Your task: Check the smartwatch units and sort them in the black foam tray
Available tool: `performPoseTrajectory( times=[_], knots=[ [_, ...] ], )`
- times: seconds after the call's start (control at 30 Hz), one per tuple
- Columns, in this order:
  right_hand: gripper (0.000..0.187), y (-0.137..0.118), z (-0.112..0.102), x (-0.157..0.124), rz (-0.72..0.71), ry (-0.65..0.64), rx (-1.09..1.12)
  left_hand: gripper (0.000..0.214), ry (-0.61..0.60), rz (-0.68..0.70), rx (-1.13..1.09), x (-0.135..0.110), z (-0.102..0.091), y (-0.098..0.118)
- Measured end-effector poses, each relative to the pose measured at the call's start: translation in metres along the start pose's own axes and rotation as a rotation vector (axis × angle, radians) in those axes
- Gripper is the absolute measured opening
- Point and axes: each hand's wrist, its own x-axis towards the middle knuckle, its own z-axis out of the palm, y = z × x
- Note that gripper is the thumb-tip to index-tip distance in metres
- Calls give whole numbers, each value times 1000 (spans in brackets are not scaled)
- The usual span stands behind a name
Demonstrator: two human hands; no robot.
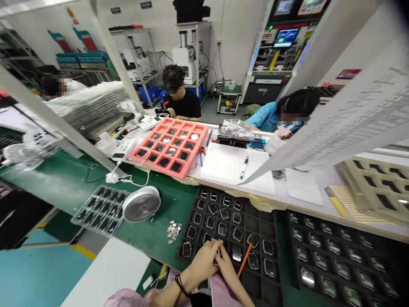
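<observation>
My left hand [204, 258] and my right hand [225, 261] meet at the near edge of a black foam tray [255, 213]. Their fingers are closed together around something small, mostly hidden between them; I cannot make out what it is. Rows of square watch-like cases [223, 229] sit in the tray's pockets just beyond my fingers. An orange stick [245, 260] slants across the tray beside my right wrist; its lower end is by my forearm. Left of the tray, small silvery pieces [173, 231] lie in a loose pile on the green table.
A white fan [141, 204] and a clear tray of dark parts [100, 209] stand to the left. Another black tray [338, 260] holds green-and-silver cases at right. Beyond, a raised shelf bears a pink tray [188, 164] and papers [220, 164]. Several people sit behind it.
</observation>
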Motion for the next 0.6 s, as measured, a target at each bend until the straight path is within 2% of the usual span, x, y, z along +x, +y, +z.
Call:
performPoseTrajectory(
  times=[0.07, 0.1, 0.17, 0.23, 0.33, 0.43, 0.6],
  knots=[
    [54, -4, 12, -9, 81, -44, 117, 68, 43, 62, -65, -18, -19, -21],
    [55, -7, 16, -13, 129, -72, 186, 60, 98, 43, -55, -25, -29, -35],
    [59, -14, 22, -18, 216, -126, 333, 24, 281, -145, 80, -35, -46, -68],
    [63, -21, 27, -19, 261, -153, 446, 21, 388, -291, 164, -37, -57, -101],
    [61, -34, 31, -15, 252, -186, 504, 18, 424, -383, 227, -30, -60, -138],
    [57, -49, 34, -11, 216, -208, 519, 16, 431, -429, 259, -18, -54, -154],
    [55, -68, 39, -10, 183, -209, 564, 11, 455, -490, 242, -5, -54, -158]
  ],
)
